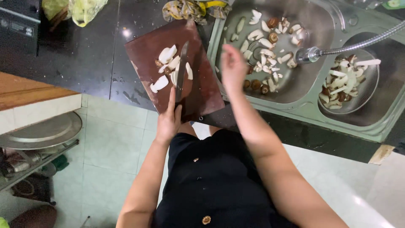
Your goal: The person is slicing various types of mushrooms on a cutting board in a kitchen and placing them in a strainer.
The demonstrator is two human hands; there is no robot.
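A dark red cutting board (202,84) lies on the black counter beside the sink. Several white mushroom slices (168,63) rest on its left half. My left hand (168,120) is at the board's near edge, gripping the handle of a knife (182,69) whose blade lies flat on the board, pointing away. My right hand (233,67) hovers over the board's right edge and the sink rim, fingers extended, holding nothing. The left sink basin (312,84) holds whole brown mushrooms and white pieces (263,46).
A metal bowl (373,90) of sliced mushrooms sits in the right basin. A flexible tap hose with spray head (310,54) reaches over the sink. A crumpled cloth (185,9) and plastic bags (82,10) lie at the back. At left are a wooden table (25,90) and a metal tray (42,133).
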